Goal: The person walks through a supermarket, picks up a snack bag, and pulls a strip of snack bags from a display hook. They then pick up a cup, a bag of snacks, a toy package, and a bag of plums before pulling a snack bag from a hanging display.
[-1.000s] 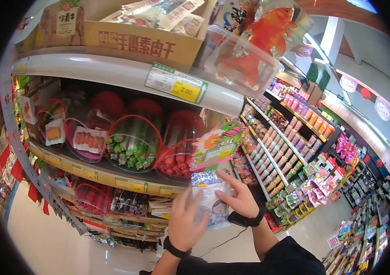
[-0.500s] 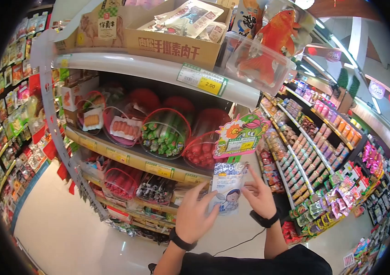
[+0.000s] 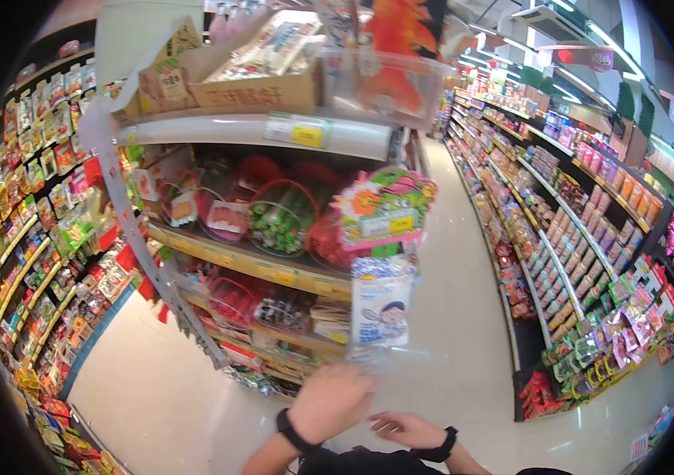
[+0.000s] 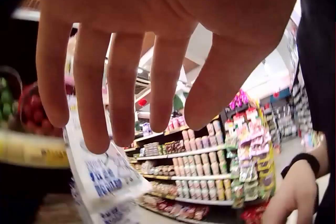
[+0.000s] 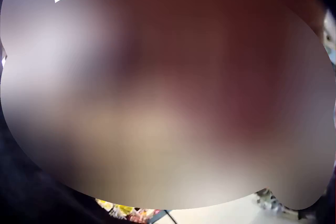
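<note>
A white-and-blue snack packet [image 3: 380, 313], printed with a cartoon figure, hangs at the shelf's end below a flower-shaped price sign [image 3: 387, 210]. Just under it is my left hand [image 3: 332, 402]. In the left wrist view the fingers of my left hand [image 4: 131, 71] stretch out with gaps between them, holding nothing, and the packet [image 4: 102, 171] hangs behind them. My right hand [image 3: 407, 431] is low in front of the body, its fingers loose and nothing held. Most of the right wrist view is blurred out.
The shelf unit holds round tubs of wrapped sausages [image 3: 281, 218], a cardboard box [image 3: 258, 91] and a clear plastic bin [image 3: 384, 87] on top. Shelves of canned goods [image 3: 567, 237] run along the right. Bagged snacks [image 3: 36, 206] fill racks on the left, past pale floor [image 3: 178, 356].
Both hands have come off the packet and dropped down toward the body. The packet stays hanging beneath the sign. The head view has shifted, showing more of the right aisle.
</note>
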The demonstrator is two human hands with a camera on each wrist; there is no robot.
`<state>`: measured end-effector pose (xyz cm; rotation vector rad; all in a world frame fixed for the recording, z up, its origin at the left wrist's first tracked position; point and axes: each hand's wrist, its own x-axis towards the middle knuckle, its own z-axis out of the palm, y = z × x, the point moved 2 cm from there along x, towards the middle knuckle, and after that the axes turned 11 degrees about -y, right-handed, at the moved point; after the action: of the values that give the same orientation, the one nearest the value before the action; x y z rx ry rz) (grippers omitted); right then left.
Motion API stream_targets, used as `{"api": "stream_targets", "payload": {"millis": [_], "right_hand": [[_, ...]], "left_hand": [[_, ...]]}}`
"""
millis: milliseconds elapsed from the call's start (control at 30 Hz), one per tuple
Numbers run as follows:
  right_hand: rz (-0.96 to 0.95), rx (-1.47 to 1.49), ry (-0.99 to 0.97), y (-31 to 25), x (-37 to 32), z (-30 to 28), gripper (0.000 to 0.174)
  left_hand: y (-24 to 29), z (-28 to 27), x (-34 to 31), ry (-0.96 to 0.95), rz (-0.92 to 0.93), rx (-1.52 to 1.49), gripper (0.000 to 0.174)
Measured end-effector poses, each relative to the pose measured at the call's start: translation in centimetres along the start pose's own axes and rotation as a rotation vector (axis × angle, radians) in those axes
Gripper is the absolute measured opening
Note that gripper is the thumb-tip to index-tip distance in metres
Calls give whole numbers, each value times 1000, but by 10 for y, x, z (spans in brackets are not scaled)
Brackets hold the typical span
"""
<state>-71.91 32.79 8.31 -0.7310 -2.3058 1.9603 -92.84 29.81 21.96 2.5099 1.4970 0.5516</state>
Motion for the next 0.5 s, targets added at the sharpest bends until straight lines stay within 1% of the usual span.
{"api": "stream_targets", "payload": {"millis": [33,100,167,200,233,300,367,400,433,467,500], "right_hand": [[50,14,-90,-8,-7,10,37],[97,-2,-197,-6,-18,26,41],[-92,-80,-158,35,-25,50,42],[-73,-70,-145,33,-31,60,41],[-49,-63,-134,31,-35,59,40],[63,-115,-214,14,-44,58,38],[14,-203,-134,45,-52,76,38],[-47,-244,-107,58,-48,89,38],[-8,-275,-166,59,-50,93,39],[-28,-289,-156,56,-55,98,40],[-55,-310,-151,51,-60,97,40]], "left_hand": [[9,-10,-4,-60,-19,115,29],[41,-38,-10,-80,-83,390,26],[84,-59,-11,-71,-110,597,22],[114,-79,-13,-49,-129,646,22],[139,-85,-12,-25,-149,693,24],[164,-46,-14,32,-10,696,22],[184,-15,-18,115,81,775,21],[195,-8,-24,108,154,734,23],[206,-3,-27,98,227,693,26],[216,1,-29,84,299,653,30],[217,-10,-32,55,384,719,32]]}}
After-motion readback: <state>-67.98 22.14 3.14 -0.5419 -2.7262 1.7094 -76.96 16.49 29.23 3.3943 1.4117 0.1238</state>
